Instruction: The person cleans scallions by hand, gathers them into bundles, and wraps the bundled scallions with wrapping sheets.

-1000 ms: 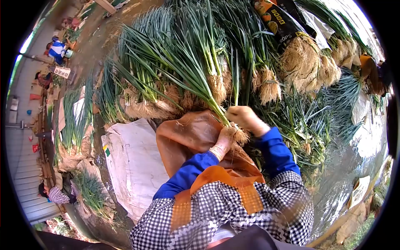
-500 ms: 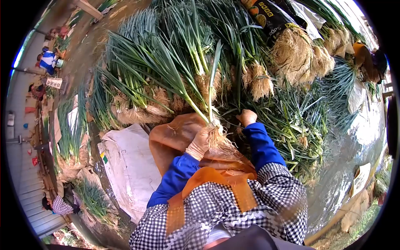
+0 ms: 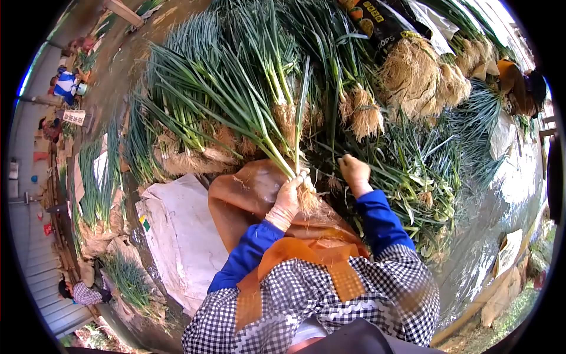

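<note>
My left hand (image 3: 287, 197) is closed around the lower stems of a few green onions (image 3: 276, 154). Their pale roots (image 3: 308, 200) hang out beside the fingers, over the orange-brown apron (image 3: 244, 192), and the leaves slant away up and left. To the right, my right hand (image 3: 355, 173) is apart from the bunch with its fingers curled closed; whatever they may hold is too small to make out. Stripped leaves (image 3: 407, 183) lie in a heap just beyond that hand.
A big pile of green onions (image 3: 200, 88) spreads ahead, roots toward me. Root bundles (image 3: 410, 76) lie by a black printed bag (image 3: 377, 23) at upper right. A white sack (image 3: 180, 230) lies at my left. Other people, one in a checked top (image 3: 87, 293), are farther left.
My right hand has turned and shifted slightly, its forearm drawn a little right and back toward me. The left hand keeps its hold on the green onions, almost in place.
</note>
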`<state>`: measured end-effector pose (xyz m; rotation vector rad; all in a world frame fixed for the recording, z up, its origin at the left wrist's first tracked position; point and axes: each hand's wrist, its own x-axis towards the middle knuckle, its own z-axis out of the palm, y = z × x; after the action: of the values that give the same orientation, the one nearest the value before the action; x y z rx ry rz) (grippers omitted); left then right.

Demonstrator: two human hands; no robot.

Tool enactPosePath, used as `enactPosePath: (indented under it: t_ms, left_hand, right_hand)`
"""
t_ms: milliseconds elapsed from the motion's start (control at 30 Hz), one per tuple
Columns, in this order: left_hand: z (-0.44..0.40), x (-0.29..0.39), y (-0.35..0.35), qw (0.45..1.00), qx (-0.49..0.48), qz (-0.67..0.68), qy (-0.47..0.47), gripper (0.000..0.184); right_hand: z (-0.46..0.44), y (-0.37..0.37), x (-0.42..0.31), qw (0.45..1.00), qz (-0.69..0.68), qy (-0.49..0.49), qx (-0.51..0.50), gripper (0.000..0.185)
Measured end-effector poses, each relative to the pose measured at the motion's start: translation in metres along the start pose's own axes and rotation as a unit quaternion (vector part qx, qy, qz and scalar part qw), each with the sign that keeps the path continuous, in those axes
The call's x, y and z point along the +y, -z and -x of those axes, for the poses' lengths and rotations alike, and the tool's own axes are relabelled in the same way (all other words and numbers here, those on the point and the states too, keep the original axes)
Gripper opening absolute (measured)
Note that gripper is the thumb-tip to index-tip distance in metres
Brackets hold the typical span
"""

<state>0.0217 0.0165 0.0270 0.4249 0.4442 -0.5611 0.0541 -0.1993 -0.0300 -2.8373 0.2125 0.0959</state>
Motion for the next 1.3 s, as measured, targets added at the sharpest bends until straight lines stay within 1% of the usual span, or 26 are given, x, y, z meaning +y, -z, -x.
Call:
enactPosePath:
  t_ms: [100, 133, 167, 233, 267, 300, 367, 433, 500, 567, 600, 633, 667, 700, 733, 833, 900, 1033, 1067, 1100, 1133, 1167, 1200, 1233, 1267, 1300]
  left_hand:
    - [0.0, 0.001, 0.001, 0.999, 0.032, -0.025, -0.003, 0.017]
    - [0.001, 0.002, -0.002, 0.999, 0.042, -0.021, 0.0, 0.016]
    - [0.003, 0.002, -0.003, 0.998, 0.053, -0.018, 0.002, 0.015]
    - [-0.003, 0.002, 0.015, 0.999, 0.039, -0.033, 0.002, 0.014]
    - [-0.001, 0.001, 0.009, 0.999, 0.02, -0.03, -0.025, 0.011]
    - [0.001, 0.0, -0.001, 0.998, 0.0, -0.027, -0.049, 0.009]
    - [0.0, -0.003, -0.025, 0.981, 0.127, -0.112, -0.09, 0.009]
    - [-0.009, -0.009, -0.016, 0.986, 0.077, -0.136, -0.065, 0.013]
    - [-0.014, -0.018, -0.019, 0.995, 0.06, -0.072, 0.041, 0.013]
    - [-0.008, -0.03, -0.035, 0.988, 0.035, -0.146, 0.038, 0.012]
    - [-0.009, -0.034, -0.031, 0.984, 0.033, -0.172, 0.011, 0.013]
    - [-0.01, -0.037, -0.024, 0.98, 0.033, -0.197, -0.016, 0.014]
    - [-0.014, -0.038, -0.014, 0.972, 0.047, -0.225, -0.039, 0.016]
    - [-0.018, -0.041, -0.002, 0.964, 0.061, -0.253, -0.061, 0.018]
    - [-0.02, -0.043, 0.004, 0.954, 0.063, -0.282, -0.08, 0.02]
    - [-0.025, -0.051, 0.01, 0.94, 0.096, -0.309, -0.11, 0.021]
    - [-0.022, -0.048, 0.009, 0.931, 0.089, -0.334, -0.116, 0.02]
    - [-0.015, -0.044, -0.008, 0.962, 0.102, -0.228, -0.107, 0.016]
    - [-0.015, -0.043, -0.007, 0.961, 0.116, -0.225, -0.108, 0.015]
    - [-0.015, -0.041, -0.004, 0.96, 0.13, -0.223, -0.11, 0.013]
    - [-0.018, -0.038, -0.002, 0.973, 0.127, -0.171, -0.094, 0.011]
    - [-0.017, -0.036, -0.001, 0.97, 0.121, -0.194, -0.082, 0.009]
    - [-0.013, -0.03, -0.008, 0.98, 0.104, -0.164, -0.048, 0.009]
    - [-0.009, -0.027, -0.014, 0.987, 0.085, -0.134, -0.012, 0.009]
    - [-0.016, -0.026, -0.004, 0.992, 0.064, -0.107, 0.025, 0.011]
    - [-0.019, -0.026, 0.001, 0.993, 0.063, -0.104, 0.01, 0.012]
  right_hand:
    - [-0.027, -0.059, 0.004, 0.991, -0.023, -0.059, -0.121, 0.035]
    - [-0.038, -0.072, 0.008, 0.987, -0.059, -0.038, -0.145, 0.036]
    - [-0.062, -0.101, 0.02, 0.969, -0.157, -0.043, -0.187, 0.036]
    - [-0.075, -0.04, -0.015, 0.941, -0.334, -0.043, -0.037, 0.031]
    - [-0.08, -0.005, -0.026, 0.912, -0.405, -0.037, -0.052, 0.024]
    - [-0.085, 0.017, -0.028, 0.827, -0.544, -0.042, -0.137, 0.021]
    - [-0.074, 0.08, -0.035, 0.774, -0.598, -0.007, -0.21, 0.024]
    - [-0.061, 0.099, -0.041, 0.733, -0.634, 0.015, -0.247, 0.024]
    - [-0.05, 0.088, -0.045, 0.677, -0.684, 0.02, -0.272, 0.026]
    - [-0.038, 0.082, -0.056, 0.667, -0.699, 0.025, -0.257, 0.026]
    - [-0.031, 0.081, -0.06, 0.699, -0.677, 0.033, -0.229, 0.026]
    - [-0.023, 0.087, -0.062, 0.699, -0.667, -0.003, -0.258, 0.027]
    - [-0.018, 0.075, -0.062, 0.832, -0.523, 0.061, -0.177, 0.028]
    - [-0.012, 0.063, -0.063, 0.923, -0.353, 0.121, -0.088, 0.028]
    - [-0.004, 0.068, -0.071, 0.962, -0.238, 0.12, -0.061, 0.03]
    - [0.007, 0.055, -0.072, 0.978, -0.135, 0.151, 0.053, 0.031]
    - [0.012, 0.056, -0.074, 0.986, -0.016, 0.151, 0.074, 0.037]
    - [0.036, 0.069, -0.059, 0.946, -0.073, 0.29, 0.127, 0.035]
    - [0.043, 0.066, -0.037, 0.959, -0.119, 0.24, 0.096, 0.034]
    - [0.05, 0.085, -0.025, 0.913, -0.381, 0.127, 0.067, 0.03]
    - [0.052, 0.11, -0.013, 0.834, -0.55, -0.037, 0.019, 0.024]
    - [0.042, 0.11, 0.024, 0.959, -0.268, -0.049, 0.077, 0.017]
    - [0.035, 0.105, 0.055, 0.996, -0.025, -0.041, 0.077, 0.014]
    - [0.027, 0.103, 0.062, 0.99, 0.136, -0.012, 0.046, 0.014]
    - [0.027, 0.095, 0.065, 0.995, 0.069, 0.04, 0.055, 0.018]
    - [0.028, 0.1, 0.034, 0.993, -0.001, 0.096, 0.064, 0.026]
